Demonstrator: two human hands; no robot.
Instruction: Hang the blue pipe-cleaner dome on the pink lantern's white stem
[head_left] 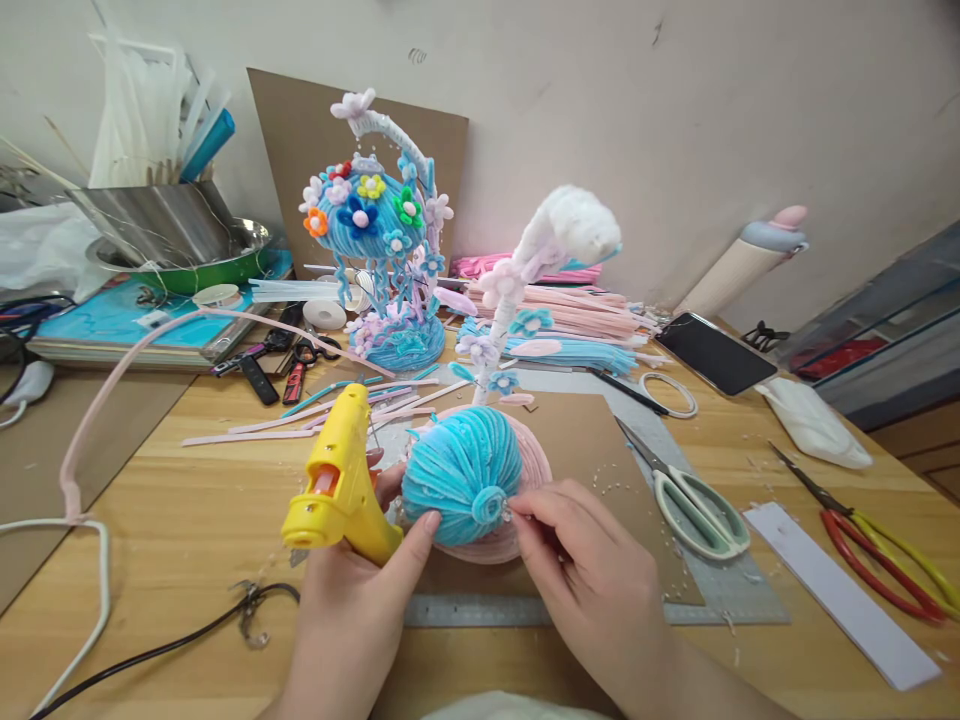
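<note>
In the head view, a ribbed blue chenille dome (pixel 457 460) is seen at the centre of the frame, over a pink chenille disc (pixel 536 465); a small coil (pixel 489 507) is set on the dome's near face. The yellow glue gun (pixel 341 470) is held in the left hand (pixel 356 590), which is curled round its handle, nozzle pointed up; the dome's lower left edge is touched by the same hand's thumb. The right hand (pixel 589 550) is nearly closed, thumb and forefinger pinched on a tiny clear bead (pixel 507 511) just beside the coil.

Behind the dome, a white stem (pixel 504 325) decked with chenille flowers is topped by a fluffy white curve (pixel 581 225); at upper centre-left, a flower-covered blue chenille jellyfish (pixel 367 215) is hung from a curved stand, with brown cardboard (pixel 277 150) behind it. Bundles of pink chenille stems (pixel 562 310) are piled at the centre right; farther right, green-handled scissors (pixel 701 512), red-and-yellow-handled pliers (pixel 862 535) and a black-screened phone (pixel 716 352) are laid on the wooden table (pixel 187 540).
</note>
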